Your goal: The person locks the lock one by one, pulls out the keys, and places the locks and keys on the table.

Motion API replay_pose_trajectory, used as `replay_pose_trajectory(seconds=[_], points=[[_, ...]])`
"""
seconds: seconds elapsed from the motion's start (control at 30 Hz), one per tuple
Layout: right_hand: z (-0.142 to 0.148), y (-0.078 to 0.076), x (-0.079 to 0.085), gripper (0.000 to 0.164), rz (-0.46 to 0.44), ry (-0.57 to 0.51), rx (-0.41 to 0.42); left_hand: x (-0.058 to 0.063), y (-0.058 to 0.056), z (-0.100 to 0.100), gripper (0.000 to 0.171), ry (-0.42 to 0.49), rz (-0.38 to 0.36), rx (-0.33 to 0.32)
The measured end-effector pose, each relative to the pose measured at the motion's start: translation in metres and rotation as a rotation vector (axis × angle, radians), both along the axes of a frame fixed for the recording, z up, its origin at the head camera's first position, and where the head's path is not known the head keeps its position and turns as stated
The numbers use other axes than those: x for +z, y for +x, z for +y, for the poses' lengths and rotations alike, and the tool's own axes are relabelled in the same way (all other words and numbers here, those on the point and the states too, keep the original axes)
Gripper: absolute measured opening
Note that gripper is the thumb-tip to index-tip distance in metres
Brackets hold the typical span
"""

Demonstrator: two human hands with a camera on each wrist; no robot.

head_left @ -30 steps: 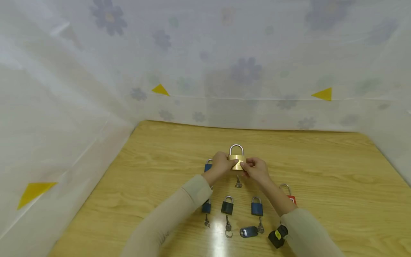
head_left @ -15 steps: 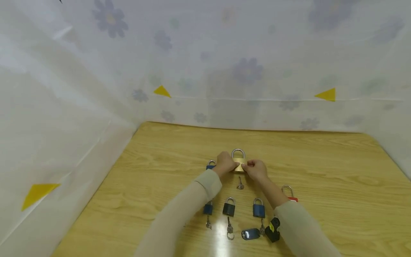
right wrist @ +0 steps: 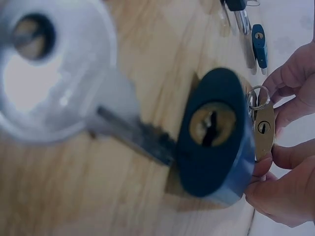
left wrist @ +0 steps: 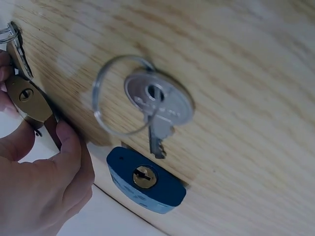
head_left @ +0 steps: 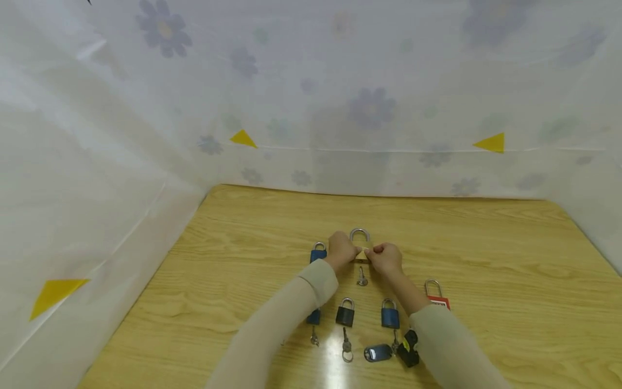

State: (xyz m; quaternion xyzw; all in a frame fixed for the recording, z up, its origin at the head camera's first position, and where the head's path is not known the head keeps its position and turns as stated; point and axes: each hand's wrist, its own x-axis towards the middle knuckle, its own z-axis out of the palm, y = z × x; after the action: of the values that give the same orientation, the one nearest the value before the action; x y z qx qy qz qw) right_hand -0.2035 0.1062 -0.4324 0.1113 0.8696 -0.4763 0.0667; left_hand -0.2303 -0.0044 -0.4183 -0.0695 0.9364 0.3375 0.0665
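Observation:
In the head view a large brass padlock [head_left: 362, 255] with a silver shackle stands between both hands, shackle pointing to the far side. My left hand [head_left: 342, 249] pinches its left side with the thumb across the front. From the right, my right hand [head_left: 387, 259] grips the other side, thumb also on the front. The left wrist view shows the padlock's keyhole end [left wrist: 27, 96] facing the camera, close over the table. On the near side of it lies a small key [head_left: 362, 277] on a ring, apart from the fingers.
Blue padlocks [head_left: 390, 317], a black padlock [head_left: 345, 315] and a red padlock [head_left: 439, 300] lie around on the wooden table [head_left: 510, 254]. Keys [head_left: 346, 346] and a dark key tag [head_left: 377, 353] sit in front. A black device [head_left: 408, 348] hangs by the right sleeve. Patterned sheeting [head_left: 364, 162] encloses the table.
Both hands have lowered the brass padlock toward the table and tipped it flatter. The left sleeve has shifted right; the black device has moved left with the right arm.

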Motion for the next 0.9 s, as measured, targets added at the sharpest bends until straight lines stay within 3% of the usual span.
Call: replay_pose_trajectory(seconds=[0.33, 0.5, 0.73, 0.83, 0.9], points=[[-0.002, 0.004, 0.000, 0.023, 0.010, -0.020, -0.063, 0.001, 0.006, 0.005, 0.023, 0.024, 0.022, 0.056], [-0.002, 0.004, -0.001, 0.021, 0.031, -0.011, -0.074, 0.001, 0.006, 0.006, 0.022, 0.042, 0.024, 0.044], [0.003, 0.002, 0.001, 0.023, 0.039, 0.085, 0.007, 0.002, 0.009, 0.007, 0.020, 0.068, 0.012, 0.040], [0.009, 0.005, 0.008, 0.029, 0.028, 0.129, 0.077, 0.003, 0.011, 0.006, 0.026, 0.030, 0.042, -0.011], [0.013, 0.009, 0.016, 0.032, 0.048, 0.130, 0.117, 0.006, 0.013, 0.003, 0.034, 0.010, 0.108, -0.097]])
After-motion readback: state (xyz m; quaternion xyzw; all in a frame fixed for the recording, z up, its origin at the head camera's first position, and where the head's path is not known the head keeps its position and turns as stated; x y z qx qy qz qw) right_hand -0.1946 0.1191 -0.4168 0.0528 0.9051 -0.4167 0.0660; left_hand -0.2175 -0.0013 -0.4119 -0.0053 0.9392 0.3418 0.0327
